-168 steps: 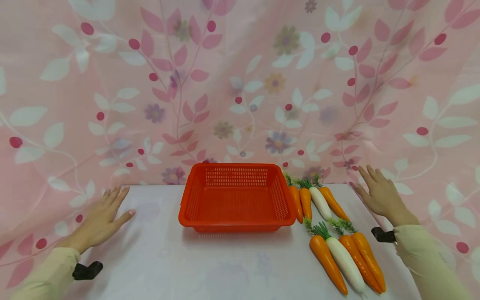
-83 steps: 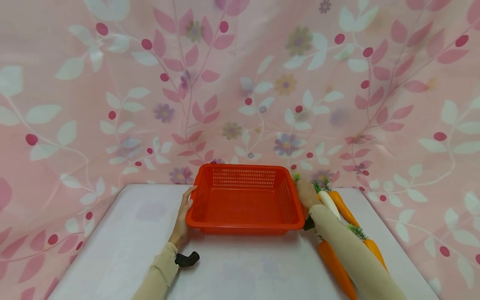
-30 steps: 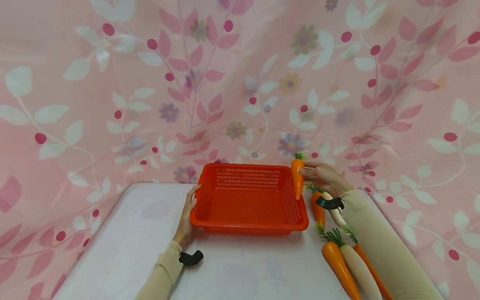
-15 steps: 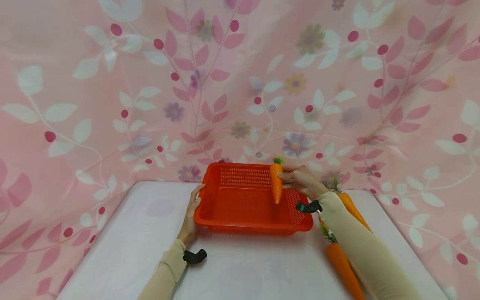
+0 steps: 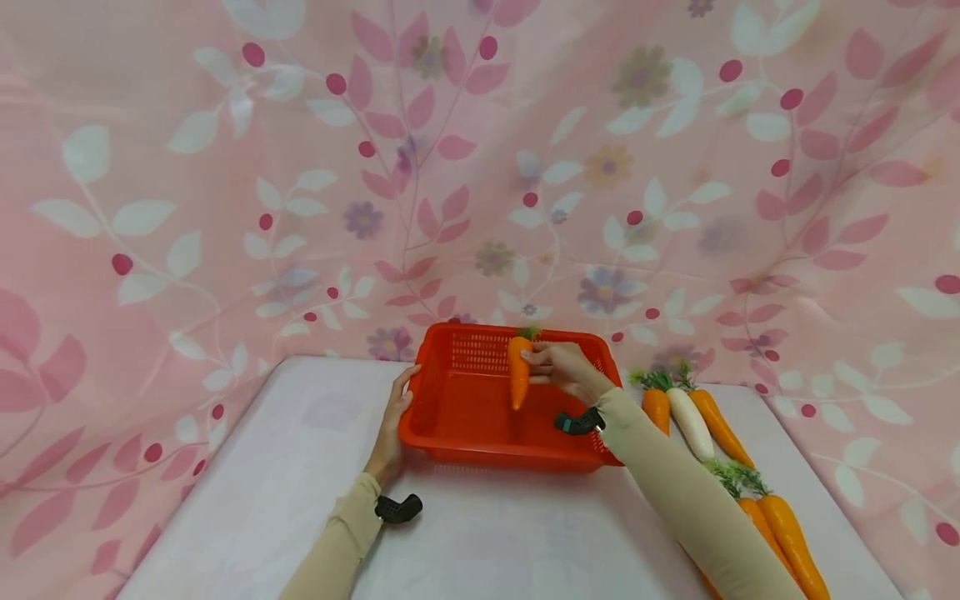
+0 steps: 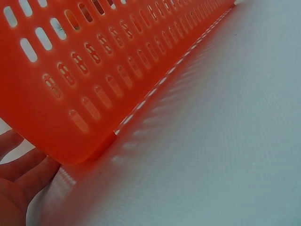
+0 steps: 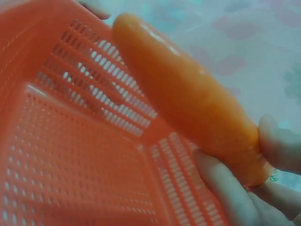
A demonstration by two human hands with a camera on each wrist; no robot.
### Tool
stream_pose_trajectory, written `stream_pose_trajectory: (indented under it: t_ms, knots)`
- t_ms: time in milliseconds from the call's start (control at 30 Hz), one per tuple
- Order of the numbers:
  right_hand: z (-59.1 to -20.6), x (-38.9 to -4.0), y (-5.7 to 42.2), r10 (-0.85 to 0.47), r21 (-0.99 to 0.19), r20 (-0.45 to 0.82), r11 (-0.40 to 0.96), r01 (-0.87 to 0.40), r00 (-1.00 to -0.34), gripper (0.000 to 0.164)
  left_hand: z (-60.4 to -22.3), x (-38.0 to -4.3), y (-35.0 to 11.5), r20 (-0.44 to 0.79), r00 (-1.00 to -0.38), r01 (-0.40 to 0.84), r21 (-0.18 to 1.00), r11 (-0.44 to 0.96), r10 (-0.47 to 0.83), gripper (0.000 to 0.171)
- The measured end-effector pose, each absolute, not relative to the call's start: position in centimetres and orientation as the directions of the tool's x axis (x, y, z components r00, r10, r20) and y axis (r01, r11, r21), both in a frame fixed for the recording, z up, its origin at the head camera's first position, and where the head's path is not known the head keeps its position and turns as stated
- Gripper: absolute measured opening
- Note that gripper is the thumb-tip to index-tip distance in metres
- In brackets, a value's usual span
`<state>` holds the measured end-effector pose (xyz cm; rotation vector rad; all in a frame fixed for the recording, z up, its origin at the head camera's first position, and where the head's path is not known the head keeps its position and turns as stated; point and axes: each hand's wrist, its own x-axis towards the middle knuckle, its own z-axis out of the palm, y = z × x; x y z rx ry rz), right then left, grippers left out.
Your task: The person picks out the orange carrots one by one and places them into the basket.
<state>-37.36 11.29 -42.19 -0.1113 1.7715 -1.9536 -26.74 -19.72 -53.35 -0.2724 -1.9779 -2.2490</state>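
An orange carrot (image 5: 517,379) with a green top hangs tip down over the red perforated basket (image 5: 498,455). My right hand (image 5: 562,367) pinches it near its leafy end, thumb on one side. The right wrist view has the carrot (image 7: 188,94) large, with the basket's slotted walls and floor below. At the basket's left side, my left hand (image 5: 392,425) touches the outer wall, fingertips at the rim. In the left wrist view the left hand (image 6: 21,176) lies against the basket's corner, part of it out of frame.
Right of the basket lie another carrot (image 5: 656,408), a white radish (image 5: 692,423) and a carrot (image 5: 720,427). Nearer are more carrots (image 5: 793,542), partly behind my right sleeve (image 5: 675,483). The white table (image 5: 480,533) ends at a pink floral curtain (image 5: 480,167).
My right hand picked up the carrot from the row beside the basket and carried it left over the basket, now lower. Earlier, my left hand came from the left to the basket's side.
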Motion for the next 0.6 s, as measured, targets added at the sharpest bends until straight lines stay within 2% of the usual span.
stream_pose_trajectory:
  t_ms: [167, 600]
  knots:
    - [-42.9, -37.4, 9.2, -0.395, -0.951, -0.262, -0.047, 0.305, -0.881, 0.058, -53.4, -26.9, -19.7, 0.242, -0.97, 0.236, 0.962, -0.136, 0.026, 0.05]
    - [-43.5, -36.6, 5.3, -0.403, -0.948, -0.282, -0.02, 0.316, -0.871, 0.059, -53.3, -26.7, -19.8, 0.228, -0.974, 0.225, 0.968, -0.11, 0.016, 0.05]
